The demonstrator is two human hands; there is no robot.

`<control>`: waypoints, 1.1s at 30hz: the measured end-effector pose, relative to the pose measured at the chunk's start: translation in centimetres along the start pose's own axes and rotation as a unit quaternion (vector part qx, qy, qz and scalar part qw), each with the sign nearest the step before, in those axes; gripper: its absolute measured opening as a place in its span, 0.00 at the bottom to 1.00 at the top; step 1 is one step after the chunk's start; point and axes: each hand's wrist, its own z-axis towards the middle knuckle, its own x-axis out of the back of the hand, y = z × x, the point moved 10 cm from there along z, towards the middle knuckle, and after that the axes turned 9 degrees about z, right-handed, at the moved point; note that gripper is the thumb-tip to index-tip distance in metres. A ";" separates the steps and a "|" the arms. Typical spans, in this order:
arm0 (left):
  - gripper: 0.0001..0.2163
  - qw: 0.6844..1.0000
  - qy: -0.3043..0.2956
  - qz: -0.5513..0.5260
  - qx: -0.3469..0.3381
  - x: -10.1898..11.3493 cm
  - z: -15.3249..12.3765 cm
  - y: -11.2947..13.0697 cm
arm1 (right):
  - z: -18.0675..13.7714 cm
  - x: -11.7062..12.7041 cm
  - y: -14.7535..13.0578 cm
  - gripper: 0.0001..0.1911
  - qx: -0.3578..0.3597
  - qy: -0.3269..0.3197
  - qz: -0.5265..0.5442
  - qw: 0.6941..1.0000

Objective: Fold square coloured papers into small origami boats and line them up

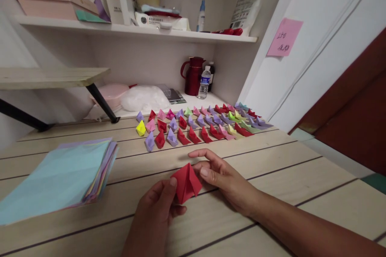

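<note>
Right of the paper stack [54, 178], the red folded paper [184, 183] points one corner toward the paper boats [201, 120], beyond the stack to its right; its crease runs near to far. The left hand [155, 204] pinches its edge, thumb over partly hidden fingers. The right hand [226, 180], fingers loosely parted, is beside it, contact unclear; the farthest-right boats overlap indistinctly.
</note>
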 end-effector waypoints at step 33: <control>0.22 0.997 0.029 0.052 -0.058 -0.4 0.8 1.1 | 0.2 1.5 0.2 0.28 -0.025 0.058 0.048 0.997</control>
